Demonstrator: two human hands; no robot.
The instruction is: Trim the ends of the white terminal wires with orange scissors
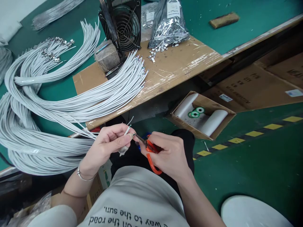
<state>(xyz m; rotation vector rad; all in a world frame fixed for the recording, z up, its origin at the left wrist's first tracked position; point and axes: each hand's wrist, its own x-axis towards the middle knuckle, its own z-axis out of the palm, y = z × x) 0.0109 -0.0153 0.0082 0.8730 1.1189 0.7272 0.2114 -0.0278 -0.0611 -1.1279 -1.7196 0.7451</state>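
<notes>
My left hand is closed in a pinch on the end of a thin white cable, with a small clear piece hanging below its fingers. My right hand grips orange-handled scissors, whose dark blades point left and meet the cable end at my left fingertips. Both hands hover over my lap, just in front of the bench edge. A big looped bundle of white cables lies on the bench to my left, and its strands trail toward my left hand.
A cardboard sheet covers part of the green bench, carrying a bag of small metal clips, loose clips, a black fan and a tape roll. An open box with white rolls stands on the green floor.
</notes>
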